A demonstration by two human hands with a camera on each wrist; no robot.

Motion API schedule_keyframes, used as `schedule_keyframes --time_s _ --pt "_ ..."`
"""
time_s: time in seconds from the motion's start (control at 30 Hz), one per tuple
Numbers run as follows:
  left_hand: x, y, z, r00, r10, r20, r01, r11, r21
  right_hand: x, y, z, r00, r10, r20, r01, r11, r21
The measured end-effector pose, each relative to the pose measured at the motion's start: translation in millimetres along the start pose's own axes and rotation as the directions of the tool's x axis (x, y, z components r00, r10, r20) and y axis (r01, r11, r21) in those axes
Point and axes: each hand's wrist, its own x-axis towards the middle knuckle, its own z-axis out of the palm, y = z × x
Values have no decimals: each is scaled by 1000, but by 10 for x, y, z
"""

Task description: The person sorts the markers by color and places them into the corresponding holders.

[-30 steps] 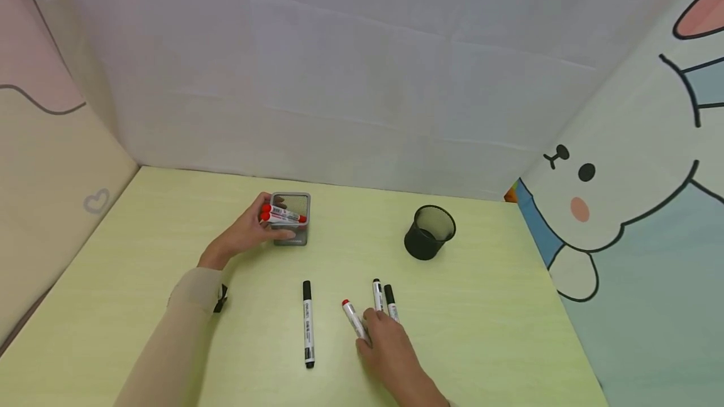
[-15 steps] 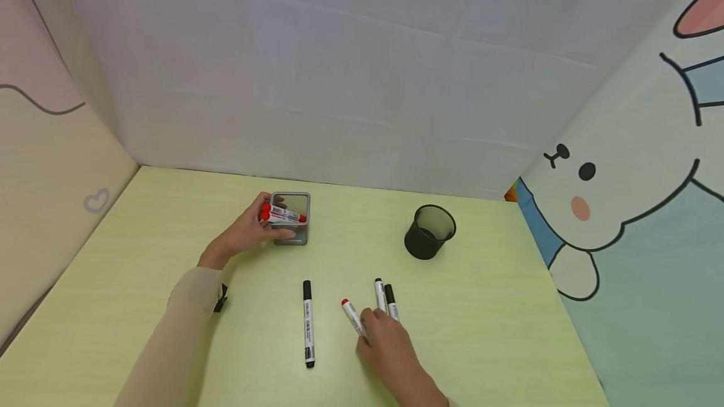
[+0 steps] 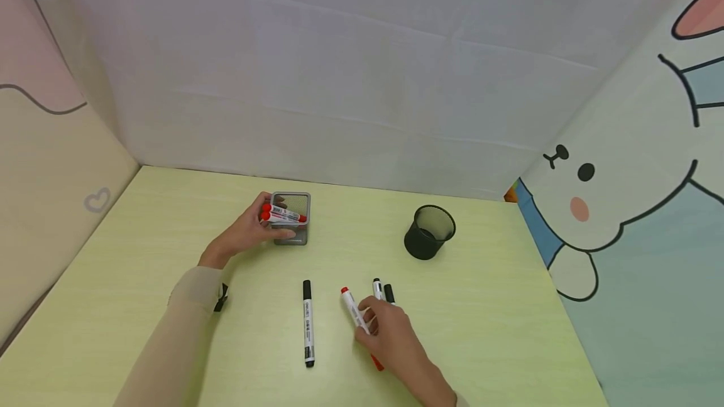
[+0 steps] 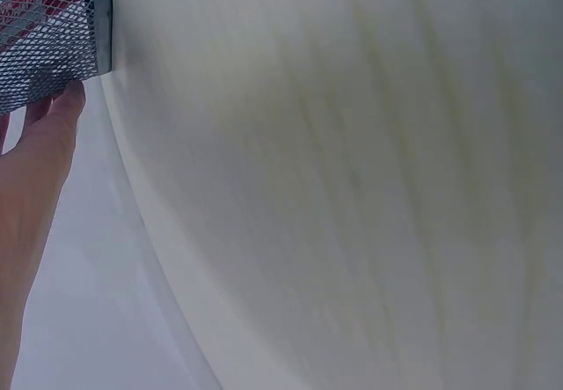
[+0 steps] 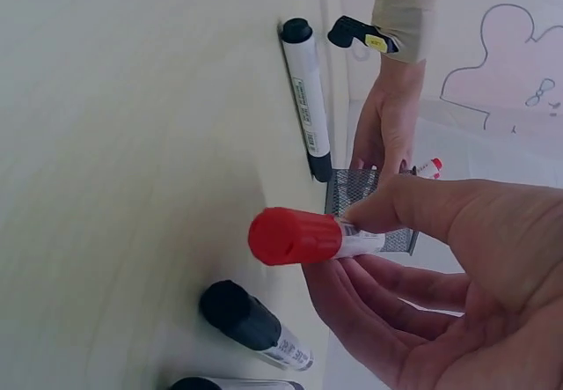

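My left hand [image 3: 243, 236] grips a grey square mesh pen holder [image 3: 291, 240], thumb on its near side; in the left wrist view the fingers [image 4: 67, 108] touch the mesh. Red markers [image 3: 285, 213] lean in that holder. Between thumb and fingers, my right hand [image 3: 396, 338] pinches a red marker [image 3: 353, 308], its red end [image 5: 295, 236] towards the right wrist camera. Two black markers [image 3: 389, 294] lie just beyond the right hand, partly hidden by it. Another black marker [image 3: 308, 325] lies on the table between the hands.
A round black mesh cup [image 3: 424, 242] stands at the back right of the pale yellow-green table [image 3: 498, 306]. White cloth [image 3: 362, 80] hangs behind the table, and printed cloth walls [image 3: 639, 237] flank it.
My right hand has raised the red marker, moving slightly up and away in the head view, and the marker's lower red end now shows. The left hand and pen holder stay in place.
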Motion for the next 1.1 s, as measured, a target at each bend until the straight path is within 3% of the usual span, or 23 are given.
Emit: schedule_keyframes --time_s 0.33,0.73,1.1 --pt "-2 20 5 1000 -3 4 3 1000 0 54 29 -116 998 63 -13 -59 980 189" --pt "-5 18 6 1000 -4 4 4 1000 -5 129 88 -155 995 82 -64 -62 963 263" --pt "-6 12 7 1000 10 0 -10 1000 0 222 23 -214 985 43 -167 6 959 283"
